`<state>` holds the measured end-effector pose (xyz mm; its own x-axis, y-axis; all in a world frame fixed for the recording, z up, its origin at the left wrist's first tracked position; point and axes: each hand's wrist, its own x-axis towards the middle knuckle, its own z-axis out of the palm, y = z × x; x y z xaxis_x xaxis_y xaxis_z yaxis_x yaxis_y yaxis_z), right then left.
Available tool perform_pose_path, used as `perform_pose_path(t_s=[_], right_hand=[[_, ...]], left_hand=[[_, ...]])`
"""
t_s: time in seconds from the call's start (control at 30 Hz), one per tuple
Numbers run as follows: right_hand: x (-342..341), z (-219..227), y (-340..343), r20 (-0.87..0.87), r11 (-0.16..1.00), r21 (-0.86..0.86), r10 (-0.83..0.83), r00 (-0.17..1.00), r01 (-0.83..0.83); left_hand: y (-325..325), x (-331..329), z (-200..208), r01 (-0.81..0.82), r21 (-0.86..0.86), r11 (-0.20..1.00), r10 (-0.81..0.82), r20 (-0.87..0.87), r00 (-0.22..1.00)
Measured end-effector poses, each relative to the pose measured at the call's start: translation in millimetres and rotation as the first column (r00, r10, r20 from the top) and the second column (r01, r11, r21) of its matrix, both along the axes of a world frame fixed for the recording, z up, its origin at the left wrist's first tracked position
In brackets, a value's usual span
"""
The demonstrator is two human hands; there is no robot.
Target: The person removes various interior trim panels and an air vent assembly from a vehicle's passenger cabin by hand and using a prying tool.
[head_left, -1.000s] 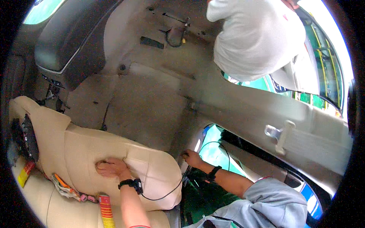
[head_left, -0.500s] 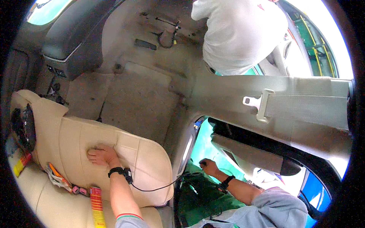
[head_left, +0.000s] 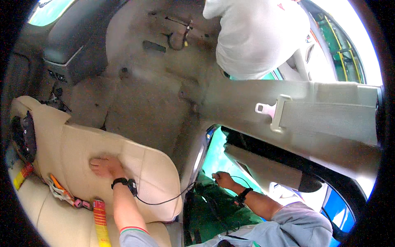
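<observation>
Beige seat (head_left: 158,181), lower left: your left hand (head_left: 108,166) seemingly braced flat.
Right hand (head_left: 223,180): grip unclear.
Cable (head_left: 163,203): moving likely needed slack.

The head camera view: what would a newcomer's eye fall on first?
Probably the big beige seat at lower left, with the left hand on it. Next, another person's bright white shirt at the top, right of centre. A red-and-yellow strip near the bottom edge, left of centre, also stands out.

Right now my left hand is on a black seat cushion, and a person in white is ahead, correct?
Not quite: the head view shows the seat cushion is beige. Your left hand is on it, and the person in white is ahead.
</observation>
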<state>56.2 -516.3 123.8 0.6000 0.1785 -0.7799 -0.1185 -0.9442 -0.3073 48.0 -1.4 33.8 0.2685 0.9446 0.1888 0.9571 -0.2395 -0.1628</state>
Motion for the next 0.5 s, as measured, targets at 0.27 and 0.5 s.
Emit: perform_pose_path(t_s=[0.27, 0.5], right_hand=[[-35, 21, -21, -0.024, 0.998, -0.069, 0.011, 1.000, -0.013], [-118, 49, -106, 0.153, 0.971, 0.070, -0.238, 0.959, 0.230]], left_hand=[[7, 0, -5, 0.196, 0.226, 0.954, -0.165, -0.149, 0.975], [39, -16, -4, 0.230, 0.135, 0.964, -0.241, 0.072, 0.968]])
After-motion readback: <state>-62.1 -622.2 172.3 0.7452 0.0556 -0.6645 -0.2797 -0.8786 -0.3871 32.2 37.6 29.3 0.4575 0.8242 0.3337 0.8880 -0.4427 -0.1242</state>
